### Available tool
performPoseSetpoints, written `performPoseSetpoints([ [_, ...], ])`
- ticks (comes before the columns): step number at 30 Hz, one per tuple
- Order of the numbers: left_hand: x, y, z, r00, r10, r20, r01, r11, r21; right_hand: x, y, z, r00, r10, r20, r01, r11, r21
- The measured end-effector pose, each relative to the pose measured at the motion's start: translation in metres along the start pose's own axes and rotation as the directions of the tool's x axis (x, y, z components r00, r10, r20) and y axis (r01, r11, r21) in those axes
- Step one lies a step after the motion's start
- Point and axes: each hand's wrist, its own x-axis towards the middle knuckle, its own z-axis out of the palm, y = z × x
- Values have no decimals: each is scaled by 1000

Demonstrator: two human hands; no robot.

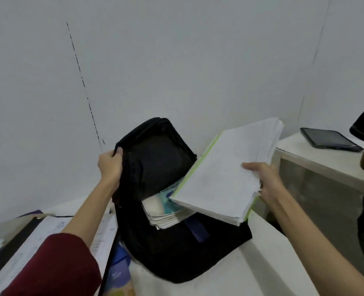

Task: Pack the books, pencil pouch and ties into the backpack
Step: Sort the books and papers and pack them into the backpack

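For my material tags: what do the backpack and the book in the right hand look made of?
Backpack: likely matte black woven fabric; it sags and folds softly. Book held by the right hand: paper, white pages stacked thick with worn edges, and a light green spine strip, possibly card.

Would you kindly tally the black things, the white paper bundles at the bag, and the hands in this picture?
Black things: 2, the backpack and the tablet.
White paper bundles: 2, the stack in the right hand and the books in the bag.
Hands: 2, left hand and right hand.
Total: 6.
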Motion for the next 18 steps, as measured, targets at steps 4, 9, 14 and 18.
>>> performPoseSetpoints([
  [4, -26, 49, 24, 907, 392, 156, -412, 904, 119, -8, 67, 55, 941, -25, -339, 78, 987, 142],
  [9, -43, 68, 37, 752, 577, 321, -640, 755, 142, -48, 145, 106, 969, 34, -245, -1, 991, 136],
  [14, -33, 73, 31, 791, 548, 272, -596, 790, 144, -69, 163, 139, 895, 429, 125, -446, 842, 304],
  [18, -32, 74, 25, 781, 570, 255, -615, 772, 157, -77, 148, 129, 673, 604, 428, -707, 695, 131],
])
